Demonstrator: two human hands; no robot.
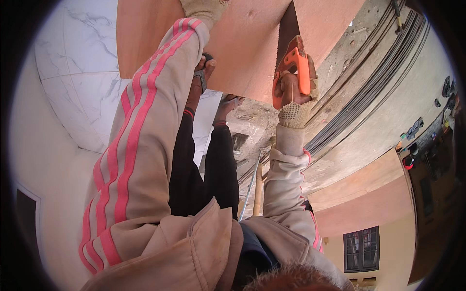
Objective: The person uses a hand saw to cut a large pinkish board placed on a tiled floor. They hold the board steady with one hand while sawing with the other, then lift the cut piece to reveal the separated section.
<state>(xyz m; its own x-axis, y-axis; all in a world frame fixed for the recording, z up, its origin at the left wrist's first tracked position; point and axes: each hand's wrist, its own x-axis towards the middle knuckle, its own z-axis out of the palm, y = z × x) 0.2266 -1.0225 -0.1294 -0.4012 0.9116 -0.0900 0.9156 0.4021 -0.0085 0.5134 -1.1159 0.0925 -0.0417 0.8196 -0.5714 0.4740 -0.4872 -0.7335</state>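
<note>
A hand saw [303, 72] with an orange handle is gripped in my right hand [291, 89], whose fingers wrap around the handle. A cut-down, dotted work glove covers the wrist and part of that hand. The saw's dark blade [288, 30] points away from me, along a line between the large reddish-brown plywood sheet [238, 43] and the plywood part [324, 22] to its right. My left arm stretches far forward over the sheet. At the upper edge my gloved left hand [206, 8] is cut off, so its fingers are hidden.
My sandalled foot [198, 80] is at the sheet's near edge. White marble-patterned tiles [85, 53] lie to the left. Long dark rods [371, 92] run along the dusty ground at right, near a hammer-like tool [399, 22]. A wooden pole [258, 189] is beside my legs.
</note>
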